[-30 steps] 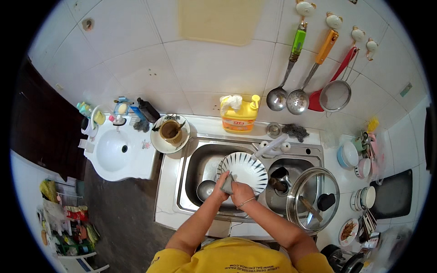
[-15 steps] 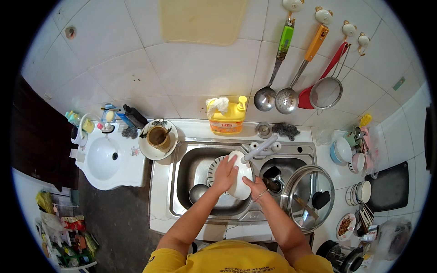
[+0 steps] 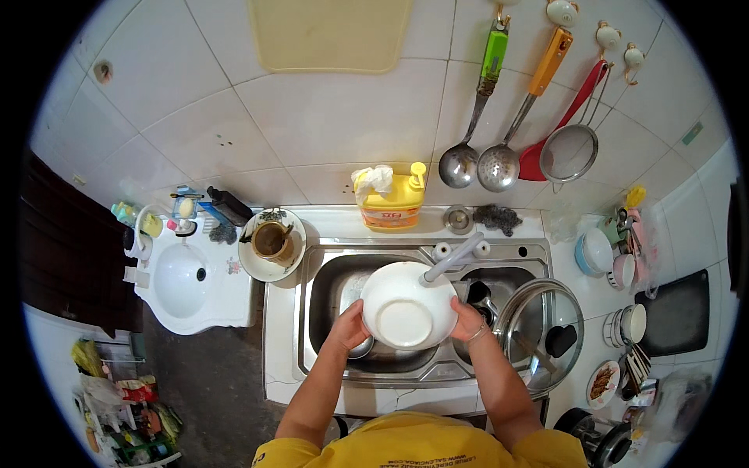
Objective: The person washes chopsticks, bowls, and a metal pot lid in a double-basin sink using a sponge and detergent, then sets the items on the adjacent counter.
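"Doing what?"
"Seemingly rinsing the white bowl [image 3: 407,306] over the sink [image 3: 326,290], below one-o'clock faucet [image 3: 454,257]; gripping it with left hand [image 3: 350,325] at eight, right hand [image 3: 469,320] at four."
"Next?"
"Probably turn without loosening either hand."

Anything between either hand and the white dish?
Nothing visible: the left hand and right hand hold opposite sides of the white dish. Only the faucet spout overlaps its far edge in view; contact can't be told.

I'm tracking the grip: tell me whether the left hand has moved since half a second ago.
Yes: the left hand has moved left, away from the faucet.
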The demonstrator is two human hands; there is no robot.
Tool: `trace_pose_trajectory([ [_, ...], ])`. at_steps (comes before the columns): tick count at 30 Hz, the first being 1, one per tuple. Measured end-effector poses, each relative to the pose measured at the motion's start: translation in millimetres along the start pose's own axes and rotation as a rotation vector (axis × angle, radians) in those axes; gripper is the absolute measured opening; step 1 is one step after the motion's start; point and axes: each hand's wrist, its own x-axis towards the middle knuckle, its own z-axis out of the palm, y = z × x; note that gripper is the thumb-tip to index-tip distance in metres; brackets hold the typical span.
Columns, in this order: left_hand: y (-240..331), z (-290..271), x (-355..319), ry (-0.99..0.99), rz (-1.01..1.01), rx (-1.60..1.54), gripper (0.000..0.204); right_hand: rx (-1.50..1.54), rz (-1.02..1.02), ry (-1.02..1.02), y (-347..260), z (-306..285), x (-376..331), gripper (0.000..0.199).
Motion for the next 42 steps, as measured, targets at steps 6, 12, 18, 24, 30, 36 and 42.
trace_pose_trajectory([
  [6, 10, 29, -30, 0.047, 0.184, 0.137, 0.033, -0.405, -0.290, 0.452, 3, -7, 31, 0.041],
  [12, 13, 60, -31, 0.252, 0.328, 0.709, 0.025, -1.246, -0.520, 0.388, 12, 80, 35, 0.038],
  [18, -3, 81, -26, 0.274, 0.507, 1.044, 0.026, -1.740, -0.932, 0.362, 33, 113, 25, 0.042],
  [24, -32, 91, -28, 0.296, 0.510, 0.999, 0.026, -1.296, -0.757, 0.558, 21, 69, 57, 0.041],
  [30, -31, 80, -32, 0.299, 0.565, 1.088, 0.027, -1.862, -0.913, 0.440, 42, 113, 40, 0.055],
  [36, -41, 83, -38, 0.331, 0.570, 1.168, 0.025, -0.881, -0.200, 0.580, 4, 82, 52, 0.037],
  [42, -31, 42, -6, 0.486, 0.411, 0.110, 0.027, -1.954, -0.650, 0.373, 95, 104, 22, 0.050],
])
